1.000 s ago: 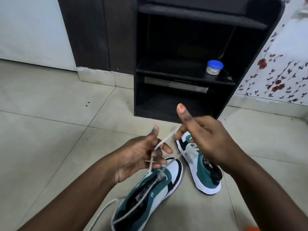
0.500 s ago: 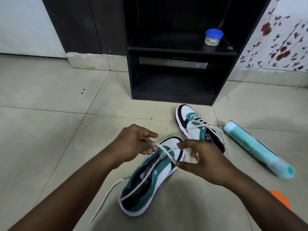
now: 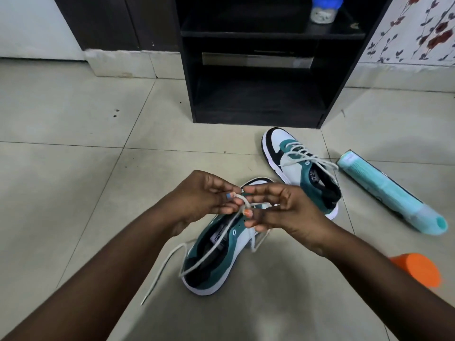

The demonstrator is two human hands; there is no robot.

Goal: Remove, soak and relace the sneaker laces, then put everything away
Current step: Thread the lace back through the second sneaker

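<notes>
Illumination was soft, even and moderately bright, with a broad diffuse shadow on the floor [image 3: 73, 193] below the forearms. Wide-angle distortion bowed the tile lines toward the edges. The shelf unit [image 3: 258, 94] interior was underexposed, and edge detail was slightly blurred.

Near sneaker [image 3: 216, 257] on the floor [image 3: 73, 193], under both hands. Left hand [image 3: 204, 195] and right hand [image 3: 283, 212] side by side above its front, pinching the lace [image 3: 172, 262], loose end trailing left. Second sneaker [image 3: 302, 168] behind and to the right, just before the shelf unit [image 3: 258, 94]. Tube [image 3: 389, 193] further right. Jar [image 3: 325, 11] on a shelf.
</notes>
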